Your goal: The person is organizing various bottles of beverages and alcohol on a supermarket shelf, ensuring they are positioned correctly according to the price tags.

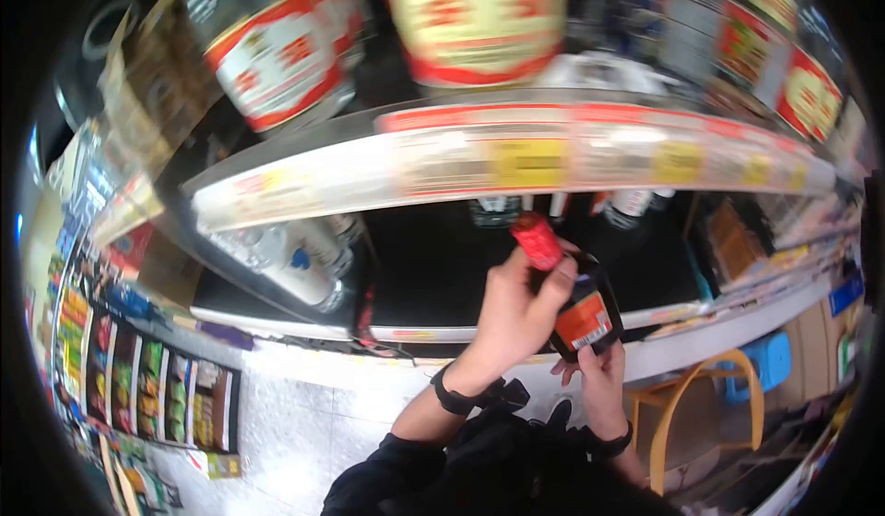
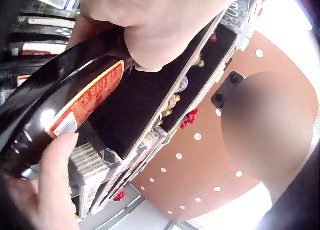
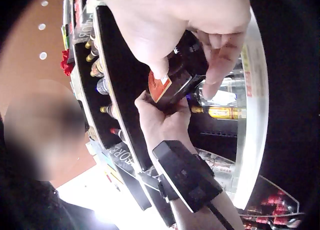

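Observation:
A dark glass bottle [image 1: 601, 281] with a red-wrapped neck [image 1: 536, 241] is held tilted in front of the lower shelf, between both hands. Its orange label [image 1: 584, 320], with a white barcode patch, faces the head camera. My left hand [image 1: 518, 311] grips the bottle just below the red wrap. Lower down, my right hand [image 1: 604, 376] holds the base end, its thumb against the barcode end of the label. The left wrist view shows the bottle's glossy flat side [image 2: 30, 109] close up. In the right wrist view, my right hand [image 3: 175, 19] covers part of the bottle.
A price-tag rail [image 1: 516, 161] runs above the hands, under large red-labelled jugs [image 1: 475, 23]. White-labelled bottles [image 1: 300, 262] stand left on the lower shelf. Behind to the right are a wooden chair [image 1: 656, 424] and blue stool [image 1: 767, 366]; a snack rack [image 1: 157, 382] stands left.

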{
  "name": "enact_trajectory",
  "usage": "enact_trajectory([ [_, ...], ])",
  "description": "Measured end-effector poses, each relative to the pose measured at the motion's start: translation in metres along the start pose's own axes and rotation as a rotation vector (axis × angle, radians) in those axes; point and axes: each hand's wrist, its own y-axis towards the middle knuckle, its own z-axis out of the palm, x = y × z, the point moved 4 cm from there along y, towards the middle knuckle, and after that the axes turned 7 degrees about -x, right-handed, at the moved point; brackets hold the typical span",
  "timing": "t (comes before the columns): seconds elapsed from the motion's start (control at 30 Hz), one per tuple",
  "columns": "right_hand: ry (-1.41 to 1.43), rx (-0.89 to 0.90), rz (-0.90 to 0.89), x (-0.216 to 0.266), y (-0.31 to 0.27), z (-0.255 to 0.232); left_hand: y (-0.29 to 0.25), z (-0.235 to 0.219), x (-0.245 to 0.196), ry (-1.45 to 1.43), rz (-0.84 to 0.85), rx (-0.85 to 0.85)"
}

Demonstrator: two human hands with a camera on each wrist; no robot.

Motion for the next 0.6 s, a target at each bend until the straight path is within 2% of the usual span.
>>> enact_trajectory([
  [0.03,-0.023,-0.021,-0.026,-0.006,-0.005,-0.007,-0.005,-0.001,-0.002,0.024,-0.014,0.023],
  [0.07,-0.036,-0.066,-0.069,-0.007,-0.007,-0.014,-0.004,0.008,0.0,0.024,0.046,0.05],
  [0.13,-0.047,-0.184,-0.054,-0.02,-0.022,0.014,-0.009,-0.019,-0.004,0.03,-0.044,0.1],
  [0.17,-0.031,-0.191,-0.049,-0.026,-0.025,0.021,-0.009,-0.027,-0.001,0.032,0.003,0.108],
  [0.3,-0.025,-0.277,-0.057,-0.031,-0.044,0.033,-0.019,-0.04,-0.001,-0.014,-0.037,0.17],
  [0.43,-0.079,-0.214,-0.097,-0.034,-0.058,0.05,-0.029,-0.061,-0.007,-0.041,-0.038,0.181],
  [0.6,-0.067,-0.282,-0.094,-0.046,-0.094,0.062,-0.051,-0.072,-0.009,-0.099,-0.036,0.261],
])
